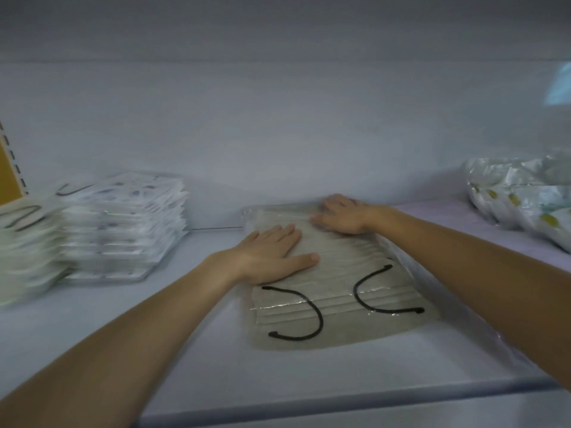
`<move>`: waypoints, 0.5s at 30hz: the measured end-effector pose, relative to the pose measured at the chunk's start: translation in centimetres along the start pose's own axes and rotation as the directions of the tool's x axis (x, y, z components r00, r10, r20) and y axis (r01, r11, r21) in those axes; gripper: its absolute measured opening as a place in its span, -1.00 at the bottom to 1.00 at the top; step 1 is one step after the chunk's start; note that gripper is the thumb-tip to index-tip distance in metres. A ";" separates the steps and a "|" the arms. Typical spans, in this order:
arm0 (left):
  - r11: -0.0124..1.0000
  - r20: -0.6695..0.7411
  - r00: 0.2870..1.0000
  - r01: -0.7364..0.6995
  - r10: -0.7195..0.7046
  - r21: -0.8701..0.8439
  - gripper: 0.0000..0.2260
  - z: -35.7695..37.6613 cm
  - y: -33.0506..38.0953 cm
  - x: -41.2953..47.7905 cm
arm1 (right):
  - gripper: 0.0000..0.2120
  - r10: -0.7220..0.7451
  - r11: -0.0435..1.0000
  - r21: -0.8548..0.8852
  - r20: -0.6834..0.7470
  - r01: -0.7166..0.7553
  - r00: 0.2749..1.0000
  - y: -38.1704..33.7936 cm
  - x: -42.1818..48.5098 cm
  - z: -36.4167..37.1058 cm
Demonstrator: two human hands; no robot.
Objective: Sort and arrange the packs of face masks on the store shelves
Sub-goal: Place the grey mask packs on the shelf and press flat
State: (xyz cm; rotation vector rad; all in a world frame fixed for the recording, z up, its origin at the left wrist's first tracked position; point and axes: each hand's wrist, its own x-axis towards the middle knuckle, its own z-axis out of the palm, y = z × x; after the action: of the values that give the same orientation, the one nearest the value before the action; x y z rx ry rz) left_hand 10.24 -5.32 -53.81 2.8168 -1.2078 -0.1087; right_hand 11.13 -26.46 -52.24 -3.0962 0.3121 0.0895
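A stack of grey mask packs (340, 304) is lying flat in the middle of the white shelf (185, 319), its far end reaching close to the pale back wall (278, 134). Each pack is showing as a soft pleated rectangle inside glossy clear film, the film catching light in thin streaks, and two curved black ear loops (309, 319) are showing through the top wrapper near the front edge. The left hand (272, 254) is pressing palm-down on the left side of the top pack, fingers straight and together, thumb stretched out across the pleats. The right hand (343, 216) is resting flat on the far right corner, fingers spread and straight, gripping nothing. To the left, well apart from the grey stack, a squared pile of white packs with purple specks (129, 223) is sitting on the shelf, and just beside it a blurred pile of pale green packs (27, 242) with dark loops is leaning outward. A yellow panel (7, 177) with a slotted upright is standing at the far left edge. On the right, a loose heap of crinkled packs with yellow and blue print (522, 196) is slumping against the wall. Any printing on the wrappers is blurring too much to read. A grey shelf lip (309, 396) is running along the front
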 end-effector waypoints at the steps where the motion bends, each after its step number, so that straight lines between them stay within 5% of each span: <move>1: 1.000 0.028 1.000 -0.002 0.002 -0.003 -0.30 0.1 0.0 0.0 | -0.22 0.021 1.000 -0.009 0.030 -0.021 0.999 0.0 -0.1 0.1; 4: 1.000 0.022 1.000 -0.012 0.012 0.001 -0.27 -0.1 -0.2 0.1 | -0.24 0.029 1.000 -0.015 0.074 -0.028 0.997 -0.1 -0.5 -0.1; 7: 1.000 -0.043 0.999 0.017 -0.018 -0.011 -0.31 -0.6 -0.7 0.2 | -0.27 -0.046 0.996 -0.083 -0.085 0.039 0.995 -0.8 -0.4 -0.5; 11: 0.999 0.010 0.999 0.034 -0.034 -0.017 -0.36 -0.5 -0.7 0.0 | -0.27 -0.062 0.992 -0.106 0.001 0.062 0.998 -2.3 -0.2 -0.4; 15: 1.000 0.028 1.000 0.005 -0.004 -0.004 -0.32 -0.4 -0.8 0.0 | -0.42 -0.252 0.967 0.006 -0.094 0.254 0.963 -4.8 0.0 -0.5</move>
State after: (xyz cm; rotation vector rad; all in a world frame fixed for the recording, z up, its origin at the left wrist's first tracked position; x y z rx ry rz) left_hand 10.88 -4.74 -53.48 2.8237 -1.2054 -0.1514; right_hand 12.12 -21.82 -51.67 -3.0956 -0.0830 -0.0621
